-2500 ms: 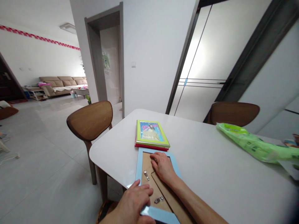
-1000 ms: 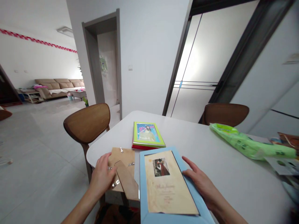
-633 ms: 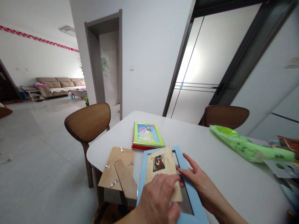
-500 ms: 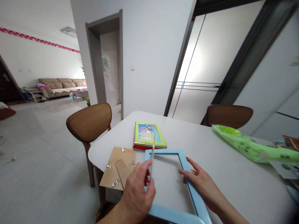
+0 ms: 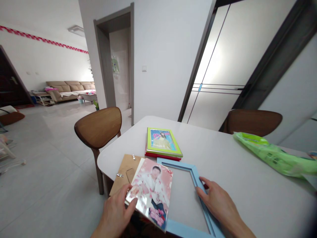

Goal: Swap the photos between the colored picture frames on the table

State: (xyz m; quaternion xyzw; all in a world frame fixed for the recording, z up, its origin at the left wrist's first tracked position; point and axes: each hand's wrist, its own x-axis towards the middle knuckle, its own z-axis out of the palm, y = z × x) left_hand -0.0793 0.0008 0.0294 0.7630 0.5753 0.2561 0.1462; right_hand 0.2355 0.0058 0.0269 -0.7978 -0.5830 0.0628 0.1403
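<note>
At the table's near edge my left hand (image 5: 117,206) pinches the lower left corner of a glossy pink photo (image 5: 151,191), thumb on top. The photo overlaps a brown backing board (image 5: 123,165) with metal clips and the left side of a light blue picture frame (image 5: 194,172). My right hand (image 5: 218,198) grips the right side of that blue frame, its thumb and fingers bent round the bar. Bare table shows through the frame's opening. Behind them lies a lime green framed picture (image 5: 162,140) on top of a red frame (image 5: 160,156).
A green plastic package (image 5: 274,155) rests on the right of the white table (image 5: 210,148). One wooden chair (image 5: 99,127) stands at the left corner, another chair (image 5: 254,122) behind the far side. Past the left chair, tiled floor (image 5: 52,148) leads to a sofa.
My left hand has moved left and lowered the photo from edge-on to face up, over the board and the blue frame. My right hand keeps its hold. The view has shifted slightly.
</note>
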